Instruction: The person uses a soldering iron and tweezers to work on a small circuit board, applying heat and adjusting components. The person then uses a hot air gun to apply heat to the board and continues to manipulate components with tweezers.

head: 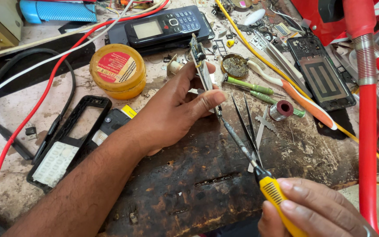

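Note:
My left hand (176,109) grips a narrow phone circuit board (202,70), held on edge above a scorched wooden block (207,175). A yellow-handled soldering iron (270,188) is in my right hand (316,210) at the lower right. Its metal tip (224,125) touches the lower end of the board, beside my left thumb. Black tweezers (246,127) lie on the block just right of the iron's shaft.
A yellow round tin (117,70), a dark keypad phone (163,27), and a black phone frame with keypad (66,140) lie left and behind. Right: a flux dish (234,66), green screwdrivers (259,90), solder spool (281,109), phone back shell (321,72), red lamp arm (367,131). Red, white and black cables cross the left.

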